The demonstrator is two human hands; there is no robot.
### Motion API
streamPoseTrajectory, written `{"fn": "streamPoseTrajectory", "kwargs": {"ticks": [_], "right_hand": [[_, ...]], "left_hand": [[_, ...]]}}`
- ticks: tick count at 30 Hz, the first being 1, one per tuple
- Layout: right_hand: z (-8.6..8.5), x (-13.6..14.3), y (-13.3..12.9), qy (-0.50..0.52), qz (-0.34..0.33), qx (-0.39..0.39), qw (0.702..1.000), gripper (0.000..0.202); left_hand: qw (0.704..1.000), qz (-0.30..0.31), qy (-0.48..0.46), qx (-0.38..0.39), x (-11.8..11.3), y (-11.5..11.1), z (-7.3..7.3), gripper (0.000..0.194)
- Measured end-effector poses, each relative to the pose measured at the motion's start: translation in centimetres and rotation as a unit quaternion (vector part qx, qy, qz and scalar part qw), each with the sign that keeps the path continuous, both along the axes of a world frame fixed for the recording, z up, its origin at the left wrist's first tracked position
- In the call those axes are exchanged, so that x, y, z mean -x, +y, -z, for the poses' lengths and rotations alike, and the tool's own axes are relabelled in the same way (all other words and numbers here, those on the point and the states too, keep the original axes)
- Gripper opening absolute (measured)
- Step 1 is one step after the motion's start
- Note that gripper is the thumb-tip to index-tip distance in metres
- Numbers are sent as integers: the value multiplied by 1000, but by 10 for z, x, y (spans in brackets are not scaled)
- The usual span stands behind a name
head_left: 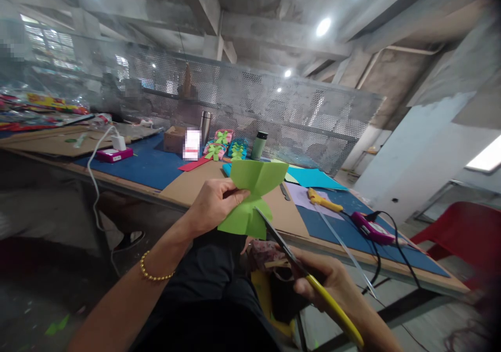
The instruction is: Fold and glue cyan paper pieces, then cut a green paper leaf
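Observation:
My left hand pinches a sheet of green paper near its narrow middle. The paper has a butterfly-like outline with a crease down it, and it is held up above my lap at the table edge. In my right hand is a pair of scissors with yellow handles. Their blades point up and left, and the tip lies against the lower half of the green paper. Whether the blades are parted I cannot make out.
On the table are a yellow glue gun, a purple power strip with black cables, blue sheets, a green bottle, a steel flask and small baskets with green bows. A red chair stands right.

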State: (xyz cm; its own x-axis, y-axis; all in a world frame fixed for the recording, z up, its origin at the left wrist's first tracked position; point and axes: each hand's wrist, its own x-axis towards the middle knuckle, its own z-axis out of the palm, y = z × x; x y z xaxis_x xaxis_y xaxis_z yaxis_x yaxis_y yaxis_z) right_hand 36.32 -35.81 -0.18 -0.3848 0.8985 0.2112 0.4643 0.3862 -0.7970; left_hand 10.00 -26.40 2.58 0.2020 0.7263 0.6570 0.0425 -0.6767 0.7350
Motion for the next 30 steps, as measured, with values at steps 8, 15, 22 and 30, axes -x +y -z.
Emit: {"fn": "streamPoseTrajectory", "kwargs": {"ticks": [8, 15, 22, 30], "right_hand": [[-1, 2, -1, -2, 2, -2, 1000, 62], [-1, -1, 0, -20, -8, 17, 1000, 65], [1, -3, -1, -11, -5, 36, 999, 68], [-4, -1, -1, -25, -7, 10, 1000, 62]], "left_hand": [[1000, -12, -4, 0, -1, -1, -1, 23], [1000, 16, 13, 8, 1, 0, 0, 24], [999, 36, 34, 5, 4, 1, 0, 23], [997, 55, 51, 19, 5, 0, -1, 23]]}}
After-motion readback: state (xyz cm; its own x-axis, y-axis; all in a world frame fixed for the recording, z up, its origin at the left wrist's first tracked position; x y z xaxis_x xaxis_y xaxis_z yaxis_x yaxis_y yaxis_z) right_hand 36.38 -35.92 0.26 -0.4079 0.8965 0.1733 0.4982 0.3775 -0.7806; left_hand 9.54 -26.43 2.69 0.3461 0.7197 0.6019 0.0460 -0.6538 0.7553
